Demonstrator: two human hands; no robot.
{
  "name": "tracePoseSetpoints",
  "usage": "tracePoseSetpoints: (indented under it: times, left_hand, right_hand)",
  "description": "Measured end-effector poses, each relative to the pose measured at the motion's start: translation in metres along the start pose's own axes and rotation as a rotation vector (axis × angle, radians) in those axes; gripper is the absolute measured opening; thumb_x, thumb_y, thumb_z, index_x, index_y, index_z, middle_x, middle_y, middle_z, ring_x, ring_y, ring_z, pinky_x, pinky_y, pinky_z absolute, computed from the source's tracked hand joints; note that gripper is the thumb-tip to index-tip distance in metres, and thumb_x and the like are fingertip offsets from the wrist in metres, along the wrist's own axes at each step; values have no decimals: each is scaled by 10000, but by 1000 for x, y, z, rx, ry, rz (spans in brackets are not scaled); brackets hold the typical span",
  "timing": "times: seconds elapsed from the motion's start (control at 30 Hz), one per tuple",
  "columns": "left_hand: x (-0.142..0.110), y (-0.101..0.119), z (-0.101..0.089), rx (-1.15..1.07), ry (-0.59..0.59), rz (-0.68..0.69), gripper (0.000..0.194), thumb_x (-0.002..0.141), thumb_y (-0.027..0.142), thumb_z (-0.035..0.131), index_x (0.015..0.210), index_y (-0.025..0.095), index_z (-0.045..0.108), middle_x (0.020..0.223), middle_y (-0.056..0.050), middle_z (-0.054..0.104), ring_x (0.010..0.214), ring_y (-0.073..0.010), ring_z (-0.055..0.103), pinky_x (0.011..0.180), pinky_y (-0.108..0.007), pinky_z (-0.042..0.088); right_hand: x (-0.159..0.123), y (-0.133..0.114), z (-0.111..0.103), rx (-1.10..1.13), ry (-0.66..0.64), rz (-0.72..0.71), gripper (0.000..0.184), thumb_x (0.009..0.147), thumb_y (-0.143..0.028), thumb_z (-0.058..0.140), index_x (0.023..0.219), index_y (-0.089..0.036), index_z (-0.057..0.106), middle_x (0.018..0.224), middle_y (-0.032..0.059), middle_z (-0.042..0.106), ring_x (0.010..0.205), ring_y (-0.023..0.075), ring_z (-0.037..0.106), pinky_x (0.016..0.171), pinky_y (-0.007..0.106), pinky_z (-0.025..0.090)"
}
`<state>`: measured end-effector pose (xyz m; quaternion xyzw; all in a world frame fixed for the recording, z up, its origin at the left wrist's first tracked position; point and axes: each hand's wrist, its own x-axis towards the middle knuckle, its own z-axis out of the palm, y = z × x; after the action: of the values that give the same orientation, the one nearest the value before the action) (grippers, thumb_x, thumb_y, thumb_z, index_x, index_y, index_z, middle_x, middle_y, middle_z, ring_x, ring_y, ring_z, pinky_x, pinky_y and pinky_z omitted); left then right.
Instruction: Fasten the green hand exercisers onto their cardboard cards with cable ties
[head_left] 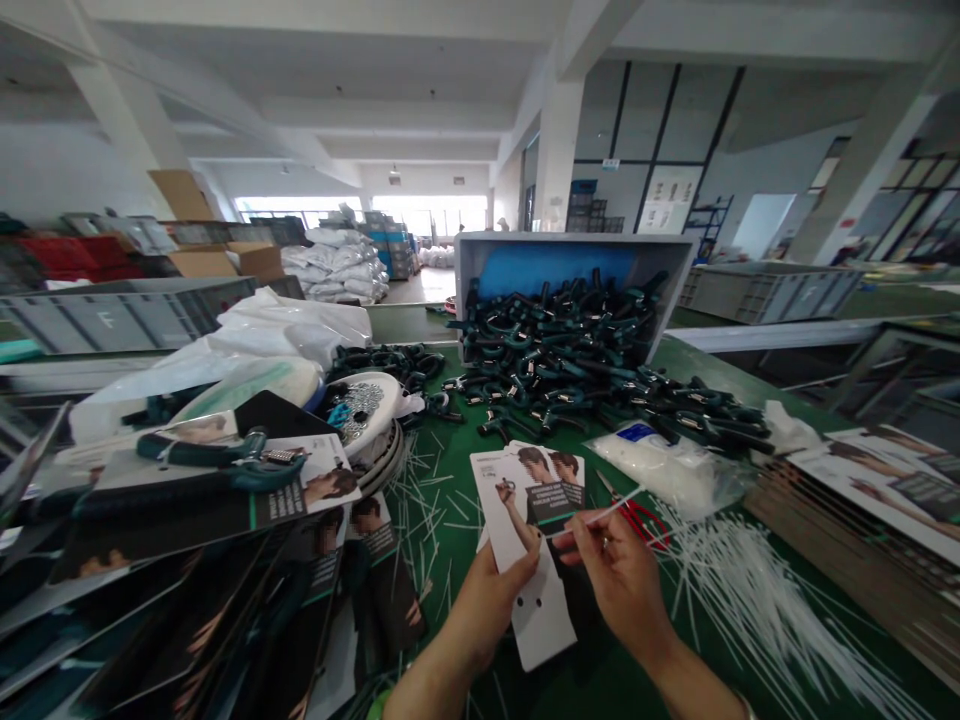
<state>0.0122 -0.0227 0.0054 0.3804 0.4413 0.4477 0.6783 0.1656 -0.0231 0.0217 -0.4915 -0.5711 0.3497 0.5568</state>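
A tipped grey crate spills a large heap of hand grippers over the green bench. Printed cards lie stacked on my left, one with a gripper on top. My left hand closes on a card, with no gripper on it. My right fingers pinch a white tie shut, just beside the card. Many loose ties remain.
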Motion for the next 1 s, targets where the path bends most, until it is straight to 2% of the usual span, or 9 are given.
tracePoseSetpoints:
  times: [0.17,0.3,0.5,0.63,0.77,1.0]
  left_hand:
    - [-4,4,3,-94,-5,-44,561,602,408,740,1075,155,577,915,-75,660,761,-196,598,716,-304,434]
    - [-10,9,4,-145,-8,-86,543,586,390,751,1048,155,588,832,-59,666,693,-177,596,685,-297,429]
    - [-14,8,8,-174,-44,-73,470,548,313,775,950,150,595,798,-51,672,700,-181,599,683,-304,443]
    - [-11,2,8,-149,-36,-24,452,573,312,758,962,146,599,807,-48,674,711,-176,595,704,-305,445]
    - [-5,-4,5,-79,-39,64,426,618,292,729,1002,150,610,905,-61,674,806,-193,597,761,-309,441]
    - [3,-10,-1,-72,-47,142,431,634,293,715,1028,152,615,976,-83,665,875,-230,598,812,-352,441]
  right_hand:
    - [0,2,1,-69,-62,-128,142,851,-337,508,850,-195,506,797,45,615,704,164,642,579,275,563]
    - [2,4,-1,-123,-28,-233,65,871,-259,475,899,-205,498,884,52,588,730,154,636,573,262,557]
    - [6,-3,-7,-492,-156,-609,108,830,-134,493,870,-194,573,863,61,591,821,175,588,703,314,504]
    - [9,-6,-10,-625,-183,-648,145,835,-135,477,854,-189,610,841,65,592,791,172,572,670,306,486]
    - [5,-5,-18,-663,-206,-674,148,841,-159,488,880,-195,626,842,62,610,773,159,580,660,284,486]
    - [-16,-7,-29,-674,-82,-763,147,813,-131,528,924,-200,594,822,38,642,761,137,598,712,271,482]
